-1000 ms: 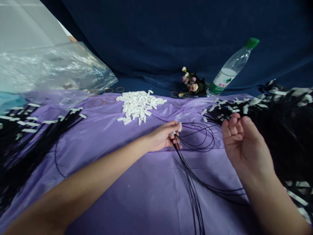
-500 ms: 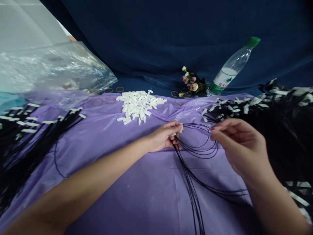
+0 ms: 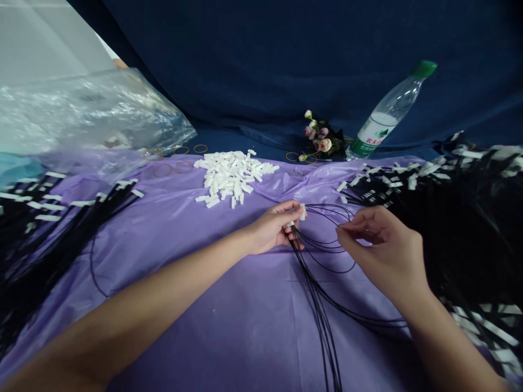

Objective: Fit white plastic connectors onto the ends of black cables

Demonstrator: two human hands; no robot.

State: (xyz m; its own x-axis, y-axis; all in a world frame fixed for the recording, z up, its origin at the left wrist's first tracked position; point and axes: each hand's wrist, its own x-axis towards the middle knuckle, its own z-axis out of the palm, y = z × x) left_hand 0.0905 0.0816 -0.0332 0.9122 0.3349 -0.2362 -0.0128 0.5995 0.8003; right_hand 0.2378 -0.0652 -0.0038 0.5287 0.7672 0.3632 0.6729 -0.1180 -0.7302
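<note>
My left hand [image 3: 269, 227] is closed around small white plastic pieces [image 3: 303, 212] joined to thin black cords [image 3: 316, 291]. The cords loop out to the right of the fingers, and long lengths hang down over the purple cover. My right hand [image 3: 379, 247] faces it from the right, thumb and forefinger pinched together on one thin black cord at the loops. The very tip held there is too small to make out. Beyond my left hand lies a heap of loose white plastic pieces [image 3: 231, 175].
Bundles of black cords with white ends lie at the left [image 3: 77, 234] and at the right [image 3: 461, 218]. At the back stand a tilted water bottle [image 3: 378, 125] and artificial flowers [image 3: 321, 139]. Rubber bands [image 3: 181, 151] and a clear plastic bag [image 3: 102, 111] lie at the back left.
My right hand has moved left, closer to my left hand, with its fingertips still pinched. The cord loops have shifted and one hangs lower. My left hand has stayed nearly still.
</note>
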